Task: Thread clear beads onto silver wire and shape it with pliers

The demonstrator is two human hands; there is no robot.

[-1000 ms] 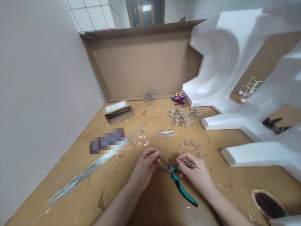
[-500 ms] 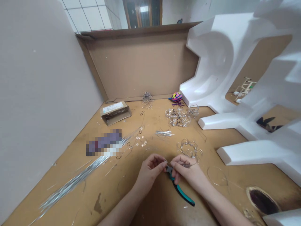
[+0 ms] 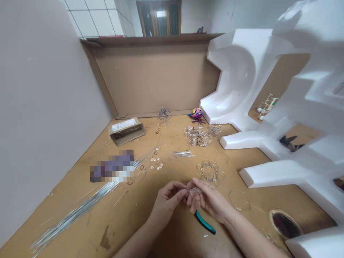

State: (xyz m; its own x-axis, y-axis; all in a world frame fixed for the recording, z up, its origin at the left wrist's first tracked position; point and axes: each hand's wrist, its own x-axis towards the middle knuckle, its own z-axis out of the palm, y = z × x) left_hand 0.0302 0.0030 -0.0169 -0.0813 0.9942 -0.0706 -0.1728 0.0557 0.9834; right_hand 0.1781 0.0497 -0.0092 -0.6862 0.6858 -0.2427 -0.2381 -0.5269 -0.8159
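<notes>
- Hands meet at lower centre: left hand [image 3: 167, 201] and right hand [image 3: 207, 200] sit close, fingers curled, both pinching a small wire piece [image 3: 195, 191] between their fingertips.
- Big change from half a second ago: the steel head of the pliers, showing beside the right hand then, has dropped out of sight.
- Teal-handled pliers [image 3: 204, 222] lie just below the right hand, only the grip showing; can't tell whether the hand touches them.
- Fingers cover most of that wire piece, so its shape is hard to make out.
- Ring-shaped wire cluster [image 3: 210, 173] sits just beyond the right hand, with a loose wire hoop [image 3: 239, 200] off to the right.
- Clear beads [image 3: 156, 163] lie upper left of the hands, and a long bundle of straight wires [image 3: 77, 211] stretches toward the lower left corner.
- Pixelated patch [image 3: 113, 171] hides whatever lies left of centre.
- Both forearms run off the bottom edge, and white foam packaging [image 3: 242, 82] is cut off at the right edge, well apart from the hands, across the tan worktop [image 3: 242, 222].
</notes>
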